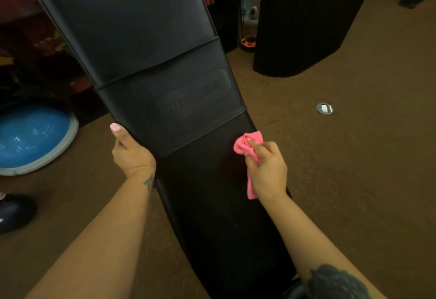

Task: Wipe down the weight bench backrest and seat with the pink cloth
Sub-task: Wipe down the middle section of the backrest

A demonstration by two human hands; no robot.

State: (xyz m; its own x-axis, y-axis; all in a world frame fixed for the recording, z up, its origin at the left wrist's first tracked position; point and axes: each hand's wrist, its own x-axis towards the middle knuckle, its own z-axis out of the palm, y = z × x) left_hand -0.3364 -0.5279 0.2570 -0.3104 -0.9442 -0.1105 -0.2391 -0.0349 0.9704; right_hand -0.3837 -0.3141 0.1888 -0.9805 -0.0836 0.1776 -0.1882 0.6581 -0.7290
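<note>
The black padded weight bench backrest [132,29] rises through the middle of the head view, with a logo panel [179,105] below it and a dark lower pad [212,192] running toward me. My right hand [266,169] grips the bunched pink cloth [246,144] against the right side of the lower pad; a tail of cloth hangs under the hand. My left hand [132,152] holds the bench's left edge at the seam under the logo panel, thumb up along the side, fingers hidden behind the pad.
Brown carpet [354,157] surrounds the bench. A blue half-ball trainer [33,138] lies at the left, a dark shoe [14,211] at the lower left. A black ribbed column [306,20] stands at the upper right, with a round metal floor plate [324,108] nearby.
</note>
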